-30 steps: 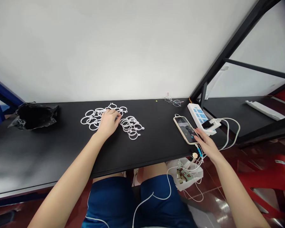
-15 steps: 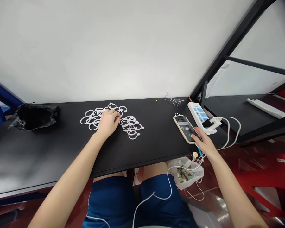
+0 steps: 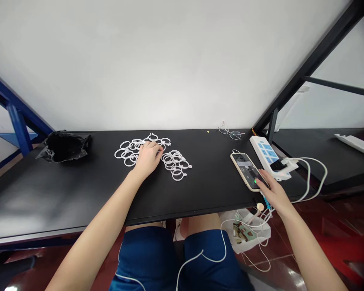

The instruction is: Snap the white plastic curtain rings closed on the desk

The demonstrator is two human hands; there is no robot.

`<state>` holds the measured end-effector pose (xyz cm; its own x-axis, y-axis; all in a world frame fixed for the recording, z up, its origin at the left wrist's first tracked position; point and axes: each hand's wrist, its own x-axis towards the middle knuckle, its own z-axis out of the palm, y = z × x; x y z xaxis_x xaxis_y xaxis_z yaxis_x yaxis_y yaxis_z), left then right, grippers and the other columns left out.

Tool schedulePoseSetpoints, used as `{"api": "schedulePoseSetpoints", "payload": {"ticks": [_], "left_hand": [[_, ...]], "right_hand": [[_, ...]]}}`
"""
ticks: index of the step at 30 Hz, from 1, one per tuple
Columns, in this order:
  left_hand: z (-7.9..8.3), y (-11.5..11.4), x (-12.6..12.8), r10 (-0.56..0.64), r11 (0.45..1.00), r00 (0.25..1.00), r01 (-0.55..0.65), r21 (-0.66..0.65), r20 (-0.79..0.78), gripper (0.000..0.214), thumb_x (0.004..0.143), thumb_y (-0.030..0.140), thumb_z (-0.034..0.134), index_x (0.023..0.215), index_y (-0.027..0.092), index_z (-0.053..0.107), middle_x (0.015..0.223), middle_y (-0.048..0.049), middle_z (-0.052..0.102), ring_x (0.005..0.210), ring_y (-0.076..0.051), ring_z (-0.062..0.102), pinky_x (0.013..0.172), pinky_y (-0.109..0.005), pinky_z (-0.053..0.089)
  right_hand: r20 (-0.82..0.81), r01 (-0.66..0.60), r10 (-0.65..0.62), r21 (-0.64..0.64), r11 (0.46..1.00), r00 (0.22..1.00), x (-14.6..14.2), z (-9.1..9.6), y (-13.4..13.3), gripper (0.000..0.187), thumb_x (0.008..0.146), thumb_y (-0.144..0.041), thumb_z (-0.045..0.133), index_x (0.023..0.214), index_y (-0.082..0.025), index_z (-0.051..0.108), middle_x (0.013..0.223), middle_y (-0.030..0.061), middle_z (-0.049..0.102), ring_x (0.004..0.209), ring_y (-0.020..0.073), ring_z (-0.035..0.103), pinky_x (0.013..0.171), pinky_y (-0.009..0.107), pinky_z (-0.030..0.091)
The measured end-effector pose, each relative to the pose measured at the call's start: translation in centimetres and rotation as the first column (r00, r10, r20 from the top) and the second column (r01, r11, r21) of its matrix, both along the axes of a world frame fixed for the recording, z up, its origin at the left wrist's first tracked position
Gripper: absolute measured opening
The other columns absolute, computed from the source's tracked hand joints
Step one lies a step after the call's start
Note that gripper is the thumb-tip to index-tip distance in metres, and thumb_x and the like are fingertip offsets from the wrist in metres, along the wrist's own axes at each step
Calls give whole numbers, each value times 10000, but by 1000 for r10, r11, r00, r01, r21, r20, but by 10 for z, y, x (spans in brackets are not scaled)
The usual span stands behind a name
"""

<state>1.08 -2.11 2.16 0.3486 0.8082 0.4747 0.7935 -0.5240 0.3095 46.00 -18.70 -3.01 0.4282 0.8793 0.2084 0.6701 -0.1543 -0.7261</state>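
Several white plastic rings [image 3: 176, 163] lie in a loose heap on the black table [image 3: 79, 190]. My left hand [image 3: 148, 158] rests palm down on the middle of that heap, its fingers spread over the rings. At the table's right end lies a phone [image 3: 248, 170] with its screen lit and a white cable plugged in. My right hand [image 3: 273, 193] reaches to the phone's near end, with a fingertip touching the screen and the other fingers loosely extended.
A crumpled black plastic bag [image 3: 63, 146] sits at the table's left end. Eyeglasses [image 3: 232, 132] lie by the wall. A white power strip [image 3: 268, 155] with a charger and white cables lies right of the phone. Black frame posts rise at right, blue ones at left.
The view has shifted, so everything sits a little further right in the picture. My right hand stays at the phone's near end and my left hand stays on the rings.
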Motion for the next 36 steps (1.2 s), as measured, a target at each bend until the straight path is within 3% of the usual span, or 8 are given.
{"api": "schedulePoseSetpoints", "payload": {"ticks": [21,28,31,33,36], "left_hand": [[2,-1,-1,0,1000,1000,0,-1,13,161,906,220,472,869,190,626,953,-82,660,952,-264,540,850,-419,393],[3,-2,0,-5,1000,1000,5,-5,10,180,912,220,462,875,183,634,957,-89,659,957,-265,539,861,-418,391],[3,-2,0,0,1000,1000,0,-12,23,178,910,220,466,864,181,633,953,-89,660,957,-269,538,867,-425,388],[3,-1,0,-7,1000,999,8,-16,53,172,908,215,465,864,181,628,954,-87,661,960,-269,538,874,-429,389],[5,0,1,-60,997,982,66,-32,178,153,903,224,477,862,179,617,940,-79,662,953,-250,547,886,-413,406]], "right_hand": [[-40,34,-34,-18,999,999,-7,10,0,637,792,-519,586,1328,-181,521,1421,133,511,1342,303,445,1151,460,302],[-130,72,-74,-21,997,989,-15,17,0,668,744,-509,638,1306,-162,535,1425,152,503,1356,313,423,1146,446,321],[-193,180,-164,68,981,968,-24,24,0,650,721,-524,663,1246,-151,577,1340,171,579,1298,330,494,1116,491,361],[-196,265,-226,203,943,954,-39,35,-2,580,737,-528,661,1184,-160,618,1282,161,619,1226,328,563,1071,511,414],[-63,202,-195,444,873,979,-80,60,-2,371,821,-461,638,1095,-211,666,1171,97,678,1166,270,604,1073,484,415]]}}
